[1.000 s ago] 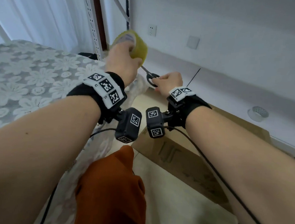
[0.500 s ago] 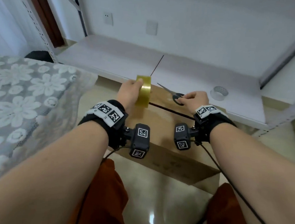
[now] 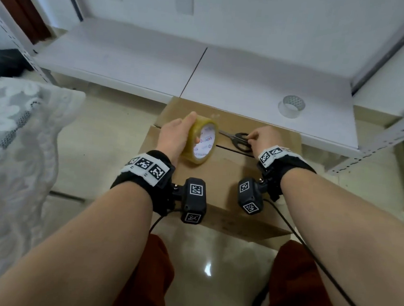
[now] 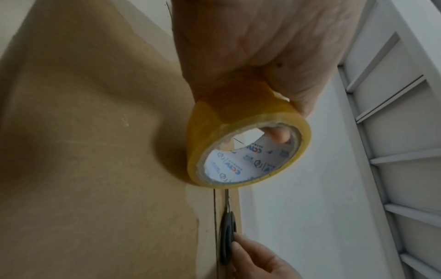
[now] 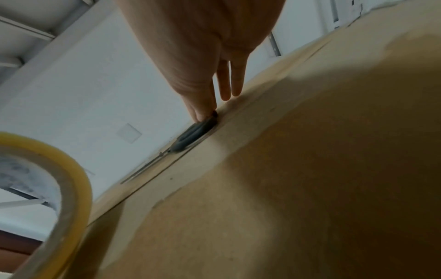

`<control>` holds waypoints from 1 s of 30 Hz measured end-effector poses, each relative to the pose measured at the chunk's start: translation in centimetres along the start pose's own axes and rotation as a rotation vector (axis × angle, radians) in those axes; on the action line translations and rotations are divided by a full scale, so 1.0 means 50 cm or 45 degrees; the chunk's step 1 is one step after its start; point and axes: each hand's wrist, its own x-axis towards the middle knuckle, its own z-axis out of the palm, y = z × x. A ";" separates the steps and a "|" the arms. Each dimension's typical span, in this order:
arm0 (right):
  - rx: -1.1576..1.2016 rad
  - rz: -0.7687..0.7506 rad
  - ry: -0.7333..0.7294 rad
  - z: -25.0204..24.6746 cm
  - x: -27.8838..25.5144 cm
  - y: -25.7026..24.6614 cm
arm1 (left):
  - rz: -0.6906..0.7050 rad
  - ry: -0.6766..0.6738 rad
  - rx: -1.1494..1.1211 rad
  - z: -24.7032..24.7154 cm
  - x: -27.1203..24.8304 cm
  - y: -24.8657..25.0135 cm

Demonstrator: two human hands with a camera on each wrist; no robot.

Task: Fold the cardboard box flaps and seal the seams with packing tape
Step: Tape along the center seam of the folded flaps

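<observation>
Tape roll and scissors down on the closed box, seam not taped yet.

Left hand (image 3: 173,136) is clamped on the tape roll (image 3: 200,142), thumb through the core, fingers over the outer wrap; roll stands on edge on the box (image 3: 221,176) at about 10 o'clock of the lid. Right hand (image 3: 263,138) pinches the handles of the scissors (image 3: 239,140), which lie flat just past the centre seam at 1 o'clock, blades toward the roll. Box looks light and stiff-ish, but the flaps likely flex under pressure; best held flat by a palm beside the seam. Tape film is slick and clingy, so the core grip suits. Scissors sit right along the tape path and probably need shifting. Spare clear roll (image 3: 291,106) sits on the low shelf (image 3: 238,83) at 1 o'clock, well apart; lace-covered worktop (image 3: 16,138) at 9 o'clock.
</observation>
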 end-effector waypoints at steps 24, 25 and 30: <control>1.252 0.055 -0.582 -0.015 -0.181 -0.076 | 0.257 -0.295 0.485 0.016 -0.088 -0.011; 1.229 0.045 -0.575 -0.013 -0.184 -0.079 | 0.235 -0.282 0.472 0.016 -0.092 -0.009; 1.228 0.013 -0.463 -0.017 -0.200 -0.109 | -0.252 -0.414 0.159 -0.006 -0.117 0.002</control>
